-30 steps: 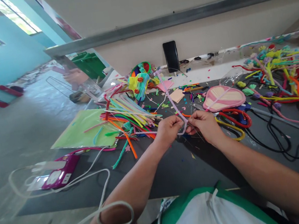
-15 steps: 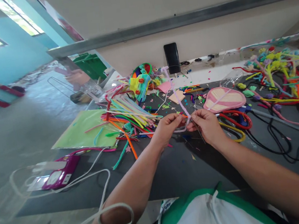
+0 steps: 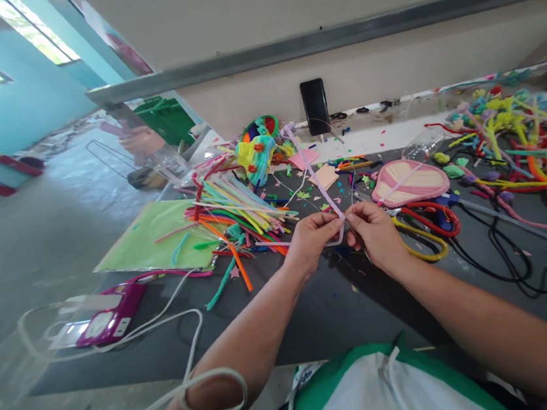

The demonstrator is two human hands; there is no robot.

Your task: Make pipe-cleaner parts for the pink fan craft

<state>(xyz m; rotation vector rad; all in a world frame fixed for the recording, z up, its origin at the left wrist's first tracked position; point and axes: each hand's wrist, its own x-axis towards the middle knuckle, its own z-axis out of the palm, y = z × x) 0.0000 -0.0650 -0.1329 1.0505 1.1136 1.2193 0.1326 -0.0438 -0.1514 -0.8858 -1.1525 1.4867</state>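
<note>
A pale lavender pipe cleaner rises from between my hands and slants up to the left. Its lower part bends back under my fingers. My left hand is closed in a pinch on it near the bend. Close beside it, my right hand pinches the same pipe cleaner, fingertips nearly touching the left ones. Thin wire loops show faintly above and below the fingers. To the right of my right hand lie scissors with red and yellow handles and a pink-edged oval piece.
Left of my hands is a pile of coloured pipe cleaners by a green sheet. A phone leans at the back. Several pipe-cleaner flowers crowd the right. A purple device with white cable sits at front left.
My hands have come closer together, the left shifting right. The pipe cleaner's upper end has swung left, and its lower bend is now mostly covered by my fingers.
</note>
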